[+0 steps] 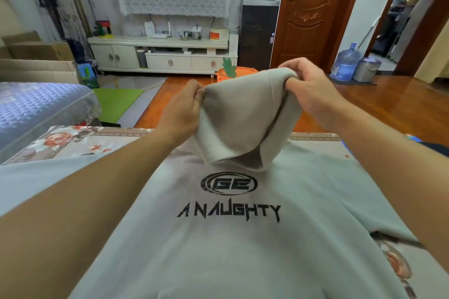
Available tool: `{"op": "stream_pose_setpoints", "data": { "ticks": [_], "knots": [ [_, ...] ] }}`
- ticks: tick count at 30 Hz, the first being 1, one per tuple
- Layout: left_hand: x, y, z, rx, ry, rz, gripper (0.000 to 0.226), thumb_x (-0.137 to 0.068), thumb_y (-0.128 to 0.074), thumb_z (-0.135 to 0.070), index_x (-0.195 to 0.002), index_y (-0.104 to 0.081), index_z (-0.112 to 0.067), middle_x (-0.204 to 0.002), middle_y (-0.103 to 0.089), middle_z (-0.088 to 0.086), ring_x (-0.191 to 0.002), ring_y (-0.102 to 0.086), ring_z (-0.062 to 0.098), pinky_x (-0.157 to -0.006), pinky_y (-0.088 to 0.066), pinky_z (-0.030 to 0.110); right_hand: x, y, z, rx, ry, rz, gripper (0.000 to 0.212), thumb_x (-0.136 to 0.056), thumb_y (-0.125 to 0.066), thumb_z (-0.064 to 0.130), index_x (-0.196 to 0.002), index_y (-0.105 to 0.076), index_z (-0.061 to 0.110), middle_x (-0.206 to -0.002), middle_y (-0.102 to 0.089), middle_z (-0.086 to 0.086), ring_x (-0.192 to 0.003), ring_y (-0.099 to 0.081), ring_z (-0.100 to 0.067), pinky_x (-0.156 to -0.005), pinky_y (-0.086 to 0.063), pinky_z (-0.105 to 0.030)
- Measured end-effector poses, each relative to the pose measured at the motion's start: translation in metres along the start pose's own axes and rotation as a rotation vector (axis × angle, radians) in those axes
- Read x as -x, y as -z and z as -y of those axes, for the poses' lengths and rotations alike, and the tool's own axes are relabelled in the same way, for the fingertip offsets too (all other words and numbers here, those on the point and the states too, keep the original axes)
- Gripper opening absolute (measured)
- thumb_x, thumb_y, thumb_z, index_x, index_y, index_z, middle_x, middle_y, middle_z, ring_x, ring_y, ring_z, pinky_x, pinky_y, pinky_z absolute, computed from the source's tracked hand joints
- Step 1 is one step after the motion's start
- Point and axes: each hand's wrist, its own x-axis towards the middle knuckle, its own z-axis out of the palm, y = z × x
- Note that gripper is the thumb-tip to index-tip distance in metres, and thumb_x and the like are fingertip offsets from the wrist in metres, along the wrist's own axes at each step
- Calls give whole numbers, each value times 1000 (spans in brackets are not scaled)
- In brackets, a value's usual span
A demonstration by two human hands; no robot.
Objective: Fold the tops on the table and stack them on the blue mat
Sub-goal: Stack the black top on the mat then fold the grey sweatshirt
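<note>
- Basically early stage: one grey hooded top (233, 238) lies spread flat, print side up, on the desk (73, 139); body and sleeves look unfolded.
- Both hands are raised above the collar end, holding up the hood (245, 119). Left hand (181, 109) pinches its left edge, right hand (313, 94) grips its right edge, fingers curled into the cloth.
- Judged step: straightening the hood or laying it onto the body before the side folds.
- Left to do: fold sleeves and body, move it to the blue mat. Mat can't be confirmed; only a small blue sliver shows at the desk's far right edge (413, 138). No stack or other tops visible.
- Material: thick, soft fleece-like knit, pale grey-beige. Hood sags into a rounded pouch with a stitched hem, lining slightly darker. Black logo and lettering (229, 212) on the chest.
- The desk carries a smooth floral-print cover.
</note>
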Motion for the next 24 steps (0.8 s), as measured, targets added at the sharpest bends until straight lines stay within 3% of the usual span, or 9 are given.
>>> {"op": "stream_pose_setpoints", "data": {
  "ticks": [3, 5, 7, 9, 13, 16, 19, 22, 24],
  "knots": [
    [13, -5, 5, 3, 42, 154, 54, -98, -52, -52, -144, -42, -24, -121, -52, 3, -109, -52, 21, -97, -43, 37, 7, 2, 4, 172, -52, 265, 17, -95, -63, 18, -109, -68, 26, -106, -68, 2, -103, -62, -19, -92, -53, -40],
    [53, -15, 9, -1, 125, 370, 77, -89, -72, -44, -152, -29, -34, -125, -51, 0, -111, -53, 18, -96, -46, 35, 21, 1, 1, 143, -94, 398, 15, -95, -68, 23, -109, -70, 27, -105, -70, 2, -104, -64, -20, -92, -54, -40],
    [85, -21, 19, -82, 165, 513, 53, -89, -71, -22, -136, -48, -30, -112, -64, -1, -104, -61, 20, -83, -50, 32, 32, 2, -2, -2, -136, 421, 19, -92, -69, 23, -110, -71, 27, -104, -72, 5, -104, -65, -18, -92, -56, -38],
    [87, -14, 27, -92, 268, 482, 16, -91, -62, -8, -103, -64, -19, -92, -66, -1, -89, -61, 19, -70, -43, 25, 35, 4, -6, -45, -150, 451, 25, -90, -70, 19, -113, -71, 30, -107, -72, 8, -106, -64, -16, -92, -55, -35],
    [66, 16, 29, 178, 362, 493, 24, -80, -59, -20, -99, -74, -19, -108, -71, 9, -106, -62, 29, -98, -49, 44, 53, -5, -36, 14, -229, 490, 65, -85, -79, 24, -143, -51, 31, -138, -56, 13, -126, -53, -13, -105, -46, -36],
    [65, 22, 28, 133, 392, 536, 18, -81, -53, -13, -84, -71, -14, -95, -70, 6, -94, -60, 26, -88, -44, 41, 92, -33, -88, 261, -286, 697, 40, -75, -84, 30, -111, -69, 20, -111, -71, 4, -105, -65, -15, -88, -55, -34],
    [71, 20, 39, -117, 413, 483, 28, -85, -46, 1, -59, -44, -12, -64, -43, 7, -64, -42, 23, -60, -30, 32, 105, -39, -113, 266, -306, 517, 10, -86, -73, 12, -79, -65, 10, -79, -61, -4, -77, -56, -17, -67, -43, -31],
    [78, 17, 41, -197, 436, 415, 25, -79, -45, 1, -59, -39, -13, -62, -40, 6, -64, -40, 25, -56, -27, 32, 98, -22, -95, -292, -351, 235, 15, -98, -57, 5, -100, -71, 10, -98, -68, -7, -95, -59, -20, -88, -44, -34],
    [82, 10, 36, -183, 320, 317, 13, -78, -47, -3, -70, -55, -9, -73, -55, 5, -75, -51, 26, -64, -40, 35, 93, -19, -79, -353, -293, 230, 19, -102, -53, 9, -105, -69, 19, -102, -68, -2, -101, -58, -18, -93, -45, -35]
  ]
}}
